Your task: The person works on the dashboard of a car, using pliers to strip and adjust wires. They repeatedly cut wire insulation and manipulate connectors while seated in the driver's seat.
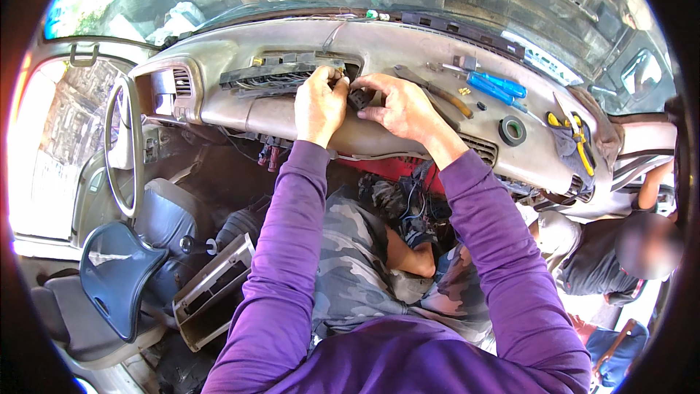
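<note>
Both my hands work close together at an opening in the middle of the dashboard (281, 113). My left hand (321, 107) is closed in a pinch at the right end of a long black housing with wires (266, 76); what its fingertips hold is too small to make out. Close beside it, my right hand (402, 108) curls its thumb and fingers round a small black block (358, 98), which looks like a plug connector. A thin wire (333, 33) runs from the opening toward the windshield.
On the dashboard's right lie pliers with a wooden-looking handle (452, 100), blue screwdrivers (496, 87), black tape (512, 130) and yellow-handled pliers (581, 147). A steering wheel (135, 146) stands left. Loose wires (414, 201) hang below. Another person (601, 255) is outside, right.
</note>
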A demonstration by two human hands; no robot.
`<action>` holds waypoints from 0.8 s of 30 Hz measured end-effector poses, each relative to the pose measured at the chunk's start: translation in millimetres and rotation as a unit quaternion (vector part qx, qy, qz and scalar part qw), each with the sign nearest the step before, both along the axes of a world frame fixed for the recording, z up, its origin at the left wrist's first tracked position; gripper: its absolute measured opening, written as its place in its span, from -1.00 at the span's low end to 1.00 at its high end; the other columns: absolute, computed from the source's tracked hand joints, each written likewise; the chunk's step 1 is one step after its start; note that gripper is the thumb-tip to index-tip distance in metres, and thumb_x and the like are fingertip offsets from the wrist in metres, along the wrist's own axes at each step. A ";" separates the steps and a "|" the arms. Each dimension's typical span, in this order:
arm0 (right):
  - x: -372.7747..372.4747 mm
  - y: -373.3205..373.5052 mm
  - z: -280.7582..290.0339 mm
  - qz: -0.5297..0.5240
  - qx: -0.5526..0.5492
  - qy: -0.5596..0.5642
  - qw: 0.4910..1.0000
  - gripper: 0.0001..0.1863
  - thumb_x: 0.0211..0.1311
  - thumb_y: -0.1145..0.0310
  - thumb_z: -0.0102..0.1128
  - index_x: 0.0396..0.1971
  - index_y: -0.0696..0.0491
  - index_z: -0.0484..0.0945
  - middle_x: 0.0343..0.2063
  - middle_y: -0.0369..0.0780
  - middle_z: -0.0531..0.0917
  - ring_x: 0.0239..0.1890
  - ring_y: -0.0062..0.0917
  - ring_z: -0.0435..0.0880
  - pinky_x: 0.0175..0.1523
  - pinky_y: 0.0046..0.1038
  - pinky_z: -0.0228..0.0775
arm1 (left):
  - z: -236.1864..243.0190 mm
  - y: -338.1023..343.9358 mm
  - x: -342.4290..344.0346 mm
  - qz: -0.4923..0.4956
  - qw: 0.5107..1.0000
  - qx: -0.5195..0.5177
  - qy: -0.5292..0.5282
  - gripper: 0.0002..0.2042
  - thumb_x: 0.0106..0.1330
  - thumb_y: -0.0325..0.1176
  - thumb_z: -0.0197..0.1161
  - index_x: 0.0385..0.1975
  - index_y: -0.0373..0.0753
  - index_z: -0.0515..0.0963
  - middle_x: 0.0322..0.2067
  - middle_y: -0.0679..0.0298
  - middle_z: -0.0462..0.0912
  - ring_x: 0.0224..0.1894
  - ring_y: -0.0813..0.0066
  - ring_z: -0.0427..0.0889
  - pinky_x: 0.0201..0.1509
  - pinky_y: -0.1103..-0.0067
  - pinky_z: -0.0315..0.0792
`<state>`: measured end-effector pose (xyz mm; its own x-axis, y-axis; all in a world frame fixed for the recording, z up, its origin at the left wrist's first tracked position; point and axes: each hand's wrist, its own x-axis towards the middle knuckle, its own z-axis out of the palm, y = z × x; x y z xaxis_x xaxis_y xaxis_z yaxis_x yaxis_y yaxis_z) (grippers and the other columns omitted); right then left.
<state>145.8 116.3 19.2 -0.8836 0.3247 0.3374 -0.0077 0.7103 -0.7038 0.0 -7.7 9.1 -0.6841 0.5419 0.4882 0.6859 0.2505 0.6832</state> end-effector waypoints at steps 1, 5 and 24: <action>-1.5 2.8 2.1 -0.030 -0.003 -0.008 1.000 -0.51 0.16 0.24 0.55 0.09 0.02 0.68 -0.02 -0.08 0.78 0.04 -0.19 0.75 0.16 -0.22 0.55 | 2.5 1.3 1.4 0.006 1.000 -0.007 -0.017 -0.83 0.30 -0.30 0.36 -0.28 -0.28 0.67 -0.30 -0.06 0.75 -0.19 -0.12 0.75 -0.09 0.22 0.58; -29.3 17.7 7.5 -0.122 -0.064 -0.048 0.989 -0.58 0.33 0.24 0.45 0.00 0.26 0.67 -0.22 -0.08 0.80 -0.22 -0.45 0.77 -0.04 -0.36 0.60 | 2.4 3.9 4.7 0.015 1.000 -0.007 -0.007 -0.78 0.31 -0.21 0.32 -0.24 -0.22 0.73 -0.27 -0.05 0.77 -0.16 -0.11 0.76 -0.03 0.17 0.59; -50.0 51.5 26.3 0.008 -0.354 -0.125 0.927 -0.69 0.51 0.26 0.22 0.17 -0.04 0.60 -0.19 -0.37 0.71 -0.23 -0.63 0.73 -0.18 -0.46 0.48 | -1.8 6.6 5.8 0.014 0.999 -0.023 0.023 -0.81 0.37 -0.26 0.25 -0.19 -0.22 0.68 -0.25 -0.02 0.77 -0.15 -0.08 0.76 -0.03 0.16 0.59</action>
<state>95.8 167.8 45.6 -0.9118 0.3730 -0.1715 0.2125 0.0713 -0.9746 5.8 -1.1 7.2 -0.6760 0.5460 0.4949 0.7093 0.2999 0.6379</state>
